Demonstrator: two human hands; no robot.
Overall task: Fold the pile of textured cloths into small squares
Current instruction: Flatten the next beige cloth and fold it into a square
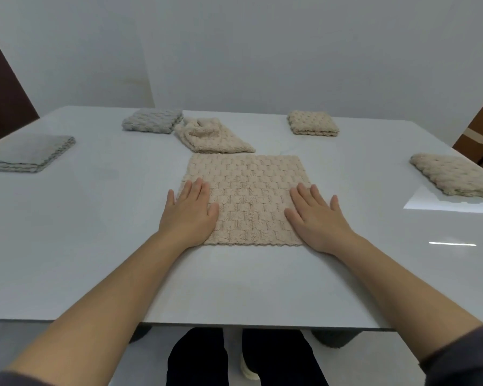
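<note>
On the white table [95, 260], beige cloth [247, 196] spread flat at centre, left hand [188, 213] and right hand [317, 218] pressing its side edges, fingers straight, gripping nothing, folded cloths [313, 122] beyond.

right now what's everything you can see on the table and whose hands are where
flat cloth: 1, beige, table centre
rumpled cloth: 1, beige, just behind it
far grey cloth: 1, grey, folded, back left
near grey cloth: 1, grey, folded, left edge
far beige cloth: 1, beige, folded, back right
near beige cloth: 1, beige, folded, right edge
table: 1, pale grey, under all cloths
left hand: 1, bare, flat on flat cloth's left side
right hand: 1, bare, flat on its right side
</note>
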